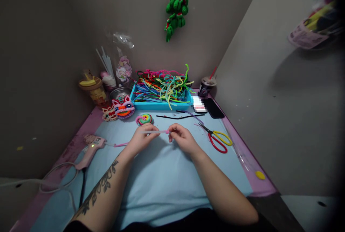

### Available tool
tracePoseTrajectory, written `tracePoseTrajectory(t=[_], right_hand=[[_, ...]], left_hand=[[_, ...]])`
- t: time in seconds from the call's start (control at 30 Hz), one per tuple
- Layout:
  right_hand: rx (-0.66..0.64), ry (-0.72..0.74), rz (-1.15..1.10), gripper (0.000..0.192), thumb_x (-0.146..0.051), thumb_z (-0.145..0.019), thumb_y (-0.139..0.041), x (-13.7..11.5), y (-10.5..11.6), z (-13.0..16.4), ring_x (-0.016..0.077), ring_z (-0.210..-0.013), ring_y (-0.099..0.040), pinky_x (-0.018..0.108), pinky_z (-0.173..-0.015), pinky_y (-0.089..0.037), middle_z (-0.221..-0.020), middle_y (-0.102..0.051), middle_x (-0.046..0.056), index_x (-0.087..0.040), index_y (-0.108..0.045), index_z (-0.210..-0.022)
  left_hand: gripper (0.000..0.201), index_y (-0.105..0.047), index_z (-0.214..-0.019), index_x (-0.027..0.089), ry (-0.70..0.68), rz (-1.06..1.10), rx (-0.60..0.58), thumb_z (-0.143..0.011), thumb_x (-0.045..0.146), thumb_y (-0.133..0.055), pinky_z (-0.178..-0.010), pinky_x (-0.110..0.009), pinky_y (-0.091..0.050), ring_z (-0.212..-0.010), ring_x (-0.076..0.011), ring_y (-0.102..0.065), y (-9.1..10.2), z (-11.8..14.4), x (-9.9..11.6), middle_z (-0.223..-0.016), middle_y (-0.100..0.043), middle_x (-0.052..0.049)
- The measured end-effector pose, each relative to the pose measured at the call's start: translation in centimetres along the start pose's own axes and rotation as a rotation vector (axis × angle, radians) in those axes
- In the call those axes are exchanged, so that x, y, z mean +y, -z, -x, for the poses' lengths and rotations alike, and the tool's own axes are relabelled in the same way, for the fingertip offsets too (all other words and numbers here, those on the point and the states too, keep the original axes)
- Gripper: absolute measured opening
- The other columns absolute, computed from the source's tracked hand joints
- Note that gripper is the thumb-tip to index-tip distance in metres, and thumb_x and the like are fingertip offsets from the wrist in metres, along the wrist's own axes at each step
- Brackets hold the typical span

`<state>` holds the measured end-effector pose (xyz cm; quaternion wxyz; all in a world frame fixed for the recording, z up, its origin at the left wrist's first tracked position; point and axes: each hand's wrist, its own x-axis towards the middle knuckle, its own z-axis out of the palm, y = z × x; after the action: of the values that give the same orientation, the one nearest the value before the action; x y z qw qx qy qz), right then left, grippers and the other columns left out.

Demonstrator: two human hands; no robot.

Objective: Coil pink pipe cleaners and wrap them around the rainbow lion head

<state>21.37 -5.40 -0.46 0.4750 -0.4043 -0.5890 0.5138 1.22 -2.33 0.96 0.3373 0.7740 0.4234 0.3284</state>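
A thin whitish stick [154,131] lies level between my two hands above the blue cloth. My left hand [142,139] is closed, thumb and fingers pinching the stick. At the stick's right end is a small pink wrap [167,131], which looks like pipe cleaner. The fingertips of my right hand [182,139] are closed on this pink bit. A pink strip [121,144] reaches out on the cloth left of my left wrist. Just beyond my left hand lies a coiled multicoloured pipe-cleaner piece [145,119].
A blue tray [161,106] heaped with pipe cleaners stands at the back. Scissors [215,137] lie at right, near a black phone [214,108]. At left are a corded pink glue gun [90,149] and lion-head figures [123,107]. A drink cup [207,86] stands back right.
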Motion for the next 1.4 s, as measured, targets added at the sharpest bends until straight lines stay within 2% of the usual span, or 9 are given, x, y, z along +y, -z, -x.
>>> tracePoseTrajectory(t=[0.1,0.2,0.4,0.47,0.6,0.7,0.9,1.13,1.4], right_hand=[[0.060,-0.092,-0.115,0.016,-0.032,-0.081,-0.054,0.7,-0.4,-0.2,0.0121,-0.057,-0.056,0.026,-0.063,-0.046,-0.057,-0.057,-0.005,-0.020,-0.053,-0.091],[0.107,-0.145,-0.141,0.021,-0.036,-0.080,-0.055,1.3,-0.7,-0.3,0.0126,-0.054,-0.056,0.023,-0.053,-0.043,-0.054,-0.057,-0.005,-0.020,-0.052,-0.093],[0.196,-0.177,0.014,0.023,-0.037,-0.082,-0.051,1.7,-1.0,-0.3,0.0115,-0.049,-0.052,0.020,-0.044,-0.036,-0.056,-0.057,-0.004,-0.019,-0.051,-0.097],[0.229,-0.143,0.122,0.021,-0.034,-0.084,-0.048,1.9,-1.0,-0.3,0.0115,-0.050,-0.053,0.021,-0.047,-0.039,-0.061,-0.059,-0.002,-0.019,-0.053,-0.098],[0.300,0.014,0.337,0.016,-0.025,-0.086,-0.045,2.4,-1.0,-0.2,0.0114,-0.059,-0.059,0.028,-0.061,-0.049,-0.092,-0.060,0.004,-0.020,-0.056,-0.096],[0.289,0.085,0.482,0.019,-0.019,-0.087,-0.043,2.5,-0.9,-0.1,0.0133,-0.064,-0.060,0.030,-0.066,-0.050,-0.098,-0.057,0.006,-0.021,-0.058,-0.096],[0.229,0.200,0.767,0.027,-0.010,-0.086,-0.041,1.8,-0.8,0.1,0.0214,-0.090,-0.059,0.033,-0.081,-0.046,-0.097,-0.060,0.008,-0.021,-0.062,-0.100],[0.144,0.207,0.978,0.037,-0.002,-0.081,-0.044,1.4,-0.5,0.3,0.0177,-0.081,-0.060,0.026,-0.073,-0.044,-0.095,-0.061,0.005,-0.024,-0.066,-0.101],[0.050,0.318,0.993,0.042,0.003,-0.078,-0.043,1.7,0.2,0.0,0.0177,-0.079,-0.057,0.027,-0.076,-0.041,-0.089,-0.062,0.004,-0.024,-0.068,-0.097]], left_hand=[[0.021,-0.068,-0.074,0.016,-0.011,-0.028,0.008,-0.083,0.032,-0.057,-0.064,-0.025,-0.044,-0.069,-0.0147,-0.057,-0.5,0.1,0.2,-0.071,-0.064,-0.003],[0.020,-0.068,-0.074,0.017,-0.022,-0.065,0.030,-0.083,0.032,-0.057,-0.065,-0.025,-0.044,-0.068,-0.0148,-0.057,-0.9,0.2,0.5,-0.071,-0.063,-0.003],[0.021,-0.069,-0.078,0.018,-0.055,-0.183,0.025,-0.085,0.031,-0.055,-0.064,-0.025,-0.043,-0.067,-0.0148,-0.056,-1.2,0.4,0.6,-0.071,-0.062,-0.003],[0.021,-0.068,-0.079,0.018,-0.062,-0.232,0.017,-0.087,0.031,-0.054,-0.064,-0.025,-0.042,-0.067,-0.0150,-0.056,-1.3,0.5,0.5,-0.071,-0.061,-0.003],[0.021,-0.068,-0.082,0.018,-0.078,-0.311,0.018,-0.088,0.031,-0.052,-0.063,-0.025,-0.041,-0.069,-0.0153,-0.056,-1.5,0.6,0.5,-0.073,-0.061,-0.003],[0.021,-0.067,-0.082,0.018,-0.073,-0.366,0.013,-0.089,0.030,-0.052,-0.063,-0.025,-0.041,-0.070,-0.0156,-0.056,-1.6,0.6,0.6,-0.075,-0.060,-0.004],[0.022,-0.066,-0.082,0.017,-0.087,-0.489,0.023,-0.090,0.029,-0.050,-0.066,-0.027,-0.041,-0.074,-0.0175,-0.057,-1.8,0.7,0.7,-0.079,-0.062,-0.005],[0.025,-0.067,-0.083,0.018,-0.097,-0.641,0.028,-0.092,0.032,-0.048,-0.068,-0.029,-0.039,-0.075,-0.0185,-0.057,-1.6,0.6,0.9,-0.077,-0.062,-0.005],[0.023,-0.068,-0.084,0.019,-0.109,-0.635,0.027,-0.091,0.032,-0.050,-0.069,-0.029,-0.038,-0.076,-0.0188,-0.056,-1.4,0.5,0.5,-0.077,-0.062,-0.004]])
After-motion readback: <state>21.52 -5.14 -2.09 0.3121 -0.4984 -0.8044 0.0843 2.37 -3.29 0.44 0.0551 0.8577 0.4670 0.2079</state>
